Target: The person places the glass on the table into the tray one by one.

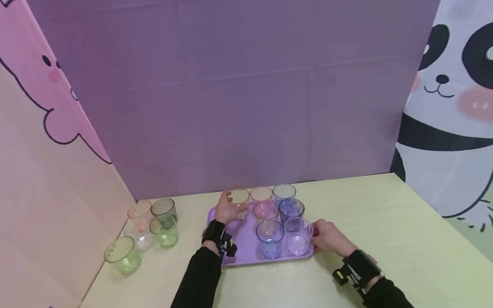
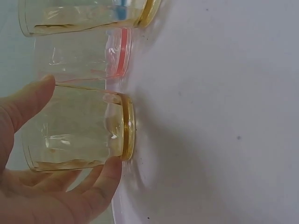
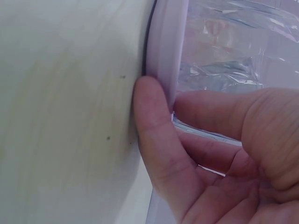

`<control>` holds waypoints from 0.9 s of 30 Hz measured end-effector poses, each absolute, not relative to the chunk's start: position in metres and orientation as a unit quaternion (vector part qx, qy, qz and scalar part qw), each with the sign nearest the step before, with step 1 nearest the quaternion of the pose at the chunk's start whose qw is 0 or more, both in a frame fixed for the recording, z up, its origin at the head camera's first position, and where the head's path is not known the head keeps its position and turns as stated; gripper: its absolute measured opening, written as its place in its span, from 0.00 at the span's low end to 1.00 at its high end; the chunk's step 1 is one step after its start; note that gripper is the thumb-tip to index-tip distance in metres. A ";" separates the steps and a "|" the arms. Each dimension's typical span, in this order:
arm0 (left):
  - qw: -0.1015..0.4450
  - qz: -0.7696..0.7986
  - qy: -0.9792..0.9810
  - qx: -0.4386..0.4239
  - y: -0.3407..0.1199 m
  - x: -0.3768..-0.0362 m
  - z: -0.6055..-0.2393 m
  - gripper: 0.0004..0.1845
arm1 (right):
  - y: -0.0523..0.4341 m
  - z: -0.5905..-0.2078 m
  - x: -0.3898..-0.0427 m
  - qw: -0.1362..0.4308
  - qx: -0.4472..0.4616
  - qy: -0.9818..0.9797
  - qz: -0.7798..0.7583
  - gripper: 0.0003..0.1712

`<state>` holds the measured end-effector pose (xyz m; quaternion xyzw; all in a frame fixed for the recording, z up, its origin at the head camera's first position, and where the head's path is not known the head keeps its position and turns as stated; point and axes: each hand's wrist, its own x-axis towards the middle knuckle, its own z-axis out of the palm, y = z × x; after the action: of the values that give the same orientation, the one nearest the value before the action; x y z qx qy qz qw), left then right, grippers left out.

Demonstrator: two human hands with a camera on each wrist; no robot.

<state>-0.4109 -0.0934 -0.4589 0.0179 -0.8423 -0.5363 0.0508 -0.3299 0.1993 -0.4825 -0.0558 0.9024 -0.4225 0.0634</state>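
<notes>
My left hand [image 1: 229,209] grips an amber-tinted glass [image 2: 79,128] at the back left of the purple tray [image 1: 242,240], thumb on one side and fingers on the other. The glass stands upright beside a pink-rimmed glass [image 2: 77,56]. At the tray's front right corner, my right hand [image 1: 330,237] pinches the tray's rim [image 3: 163,46] between thumb and finger, close to a clear glass [image 1: 299,237]. Also on the tray are a light blue glass [image 1: 270,241], a dark blue glass [image 1: 291,210] and a pink glass [image 1: 265,211].
On the table to the left of the tray stand a pale pink glass [image 1: 140,217], a grey glass [image 1: 164,208] and a green glass [image 1: 165,234]. Another green glass [image 1: 123,257] sits nearer the left wall. A purple cloth wall [image 1: 250,100] rises behind the table.
</notes>
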 end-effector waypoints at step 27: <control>0.046 -0.522 -0.852 0.006 -0.099 -0.404 -0.456 0.46 | 0.200 -0.484 -0.330 0.060 -0.055 0.902 -0.423 0.11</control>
<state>-0.4043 -0.0989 -0.4560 0.0057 -0.8520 -0.5215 0.0457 -0.3303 0.1998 -0.4842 -0.0551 0.9023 -0.4234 0.0598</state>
